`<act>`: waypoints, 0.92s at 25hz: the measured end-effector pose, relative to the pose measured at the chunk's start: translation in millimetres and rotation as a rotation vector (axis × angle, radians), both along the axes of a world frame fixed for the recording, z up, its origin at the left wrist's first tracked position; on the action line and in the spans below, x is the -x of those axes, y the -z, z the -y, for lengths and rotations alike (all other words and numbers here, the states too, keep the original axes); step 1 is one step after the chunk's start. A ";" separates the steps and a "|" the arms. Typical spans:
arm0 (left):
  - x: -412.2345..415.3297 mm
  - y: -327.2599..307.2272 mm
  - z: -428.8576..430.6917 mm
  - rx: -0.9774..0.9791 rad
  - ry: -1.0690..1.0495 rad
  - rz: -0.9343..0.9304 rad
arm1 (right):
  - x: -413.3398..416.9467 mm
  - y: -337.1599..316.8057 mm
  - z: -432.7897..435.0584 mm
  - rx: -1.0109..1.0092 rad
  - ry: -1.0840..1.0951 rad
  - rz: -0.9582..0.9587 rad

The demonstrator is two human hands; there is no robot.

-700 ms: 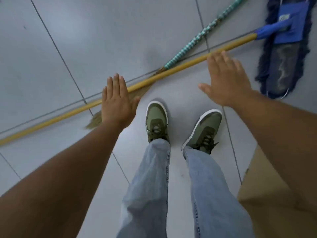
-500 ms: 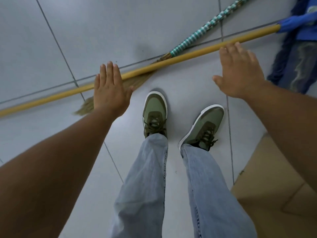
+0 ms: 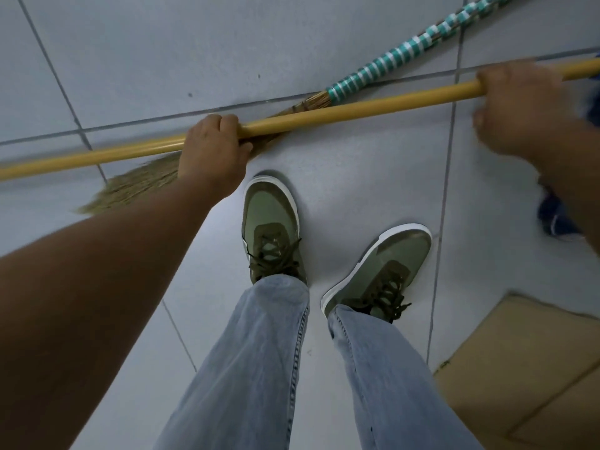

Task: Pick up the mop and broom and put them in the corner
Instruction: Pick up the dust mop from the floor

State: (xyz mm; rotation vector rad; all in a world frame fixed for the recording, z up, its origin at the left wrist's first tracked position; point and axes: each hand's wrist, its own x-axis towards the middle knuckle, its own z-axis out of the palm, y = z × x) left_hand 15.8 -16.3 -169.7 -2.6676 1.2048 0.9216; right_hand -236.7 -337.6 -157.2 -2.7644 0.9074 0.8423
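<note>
Both your hands are closed around the mop pole [image 3: 357, 108], which lies across the floor [image 3: 146, 53] just ahead of your shoes [image 3: 269, 219]. Your left hand [image 3: 214, 151] grips near the middle; your right hand [image 3: 516, 108], blurred, grips farther right. The pole's long axis runs left to right, rising slightly rightward, toward the blue mop head [image 3: 555, 216] at the frame's right edge. The broom [image 3: 383, 64] lies under the pole, crossing it diagonally: bristles low left beside your left hand, striped handle pointing up right.
</note>
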 end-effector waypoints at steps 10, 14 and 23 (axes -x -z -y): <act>0.8 -19.1 -4.0 0.068 0.033 0.178 | 6.6 -12.6 32.0 -0.094 -0.065 -0.035; 5.7 -73.1 8.0 0.028 -0.328 0.319 | -7.5 -72.3 16.8 -0.143 0.037 -0.070; -44.5 -226.9 90.7 0.785 -1.988 -0.488 | -32.0 -214.6 -8.9 0.023 0.104 0.085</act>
